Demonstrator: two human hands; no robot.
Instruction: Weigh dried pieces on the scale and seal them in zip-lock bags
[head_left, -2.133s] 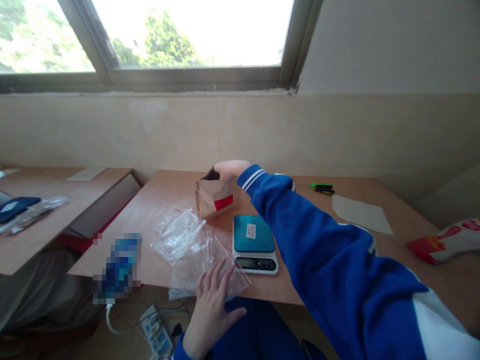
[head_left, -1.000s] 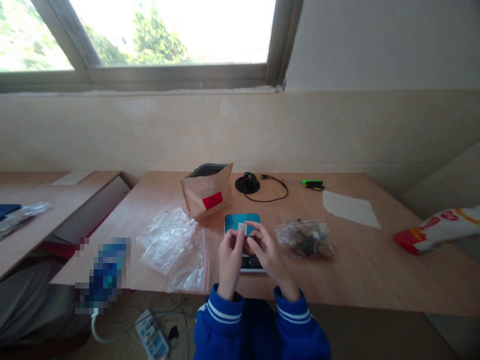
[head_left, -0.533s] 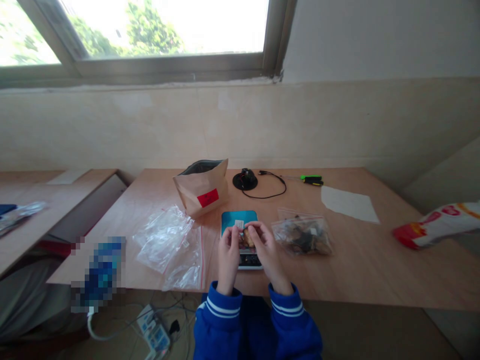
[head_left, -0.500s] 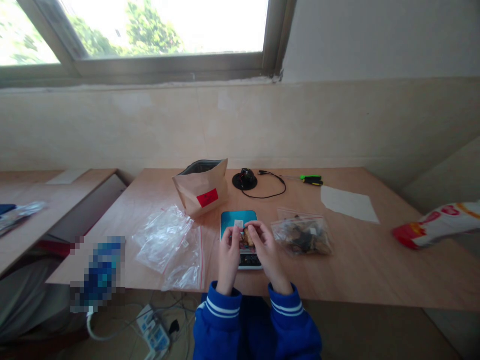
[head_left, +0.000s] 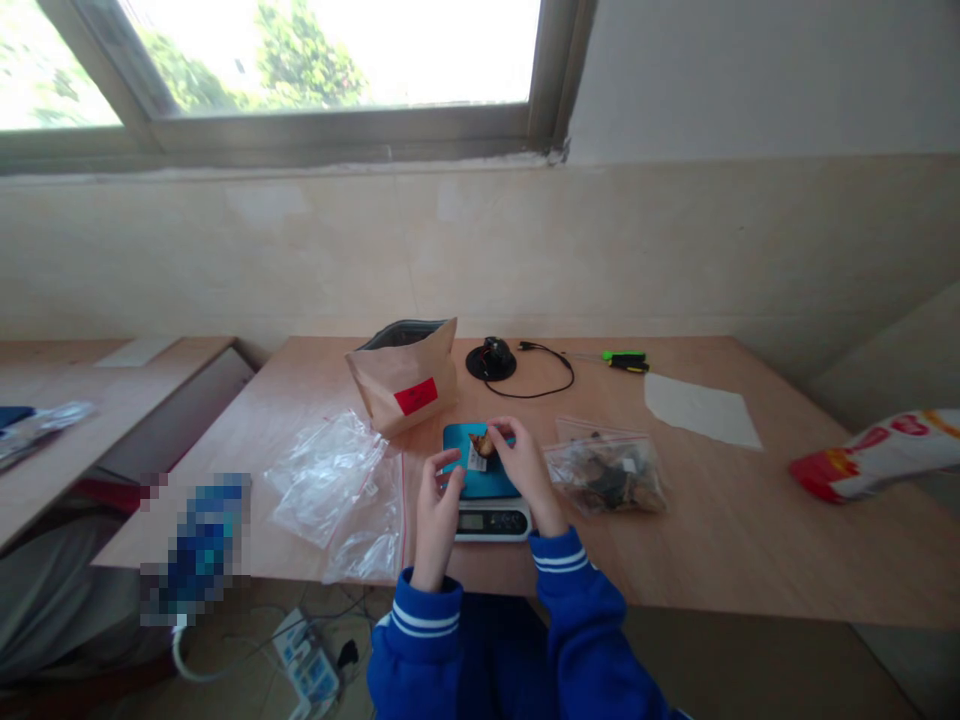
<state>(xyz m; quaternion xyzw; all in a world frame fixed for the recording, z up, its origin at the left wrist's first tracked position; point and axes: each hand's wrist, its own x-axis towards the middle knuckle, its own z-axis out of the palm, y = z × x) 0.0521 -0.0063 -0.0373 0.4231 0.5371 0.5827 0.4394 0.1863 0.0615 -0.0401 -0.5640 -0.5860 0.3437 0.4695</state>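
Observation:
My right hand (head_left: 520, 458) pinches a small, brown, curled dried piece (head_left: 482, 445) over the kitchen scale's blue plate (head_left: 491, 483); whether the piece rests on the plate I cannot tell. A small white label lies just below it. At the plate's left edge, my left hand (head_left: 441, 490) is open, its fingers apart and holding nothing. The scale's display and buttons (head_left: 491, 521) show at its front. Right of the scale lies a clear zip bag (head_left: 609, 475) with dark and brown dried pieces inside.
Empty clear zip bags (head_left: 337, 490) lie on the left, and a brown paper pouch (head_left: 409, 380) stands open behind. Farther back are a black round-based device (head_left: 491, 358) with a cable and screwdrivers (head_left: 626, 361). White paper (head_left: 703, 410) and a red-white packet (head_left: 874, 455) lie right.
My left hand has let go of the brown piece and drawn back left, fingers opening. My right hand has moved slightly up and away with the piece, uncovering the scale's front.

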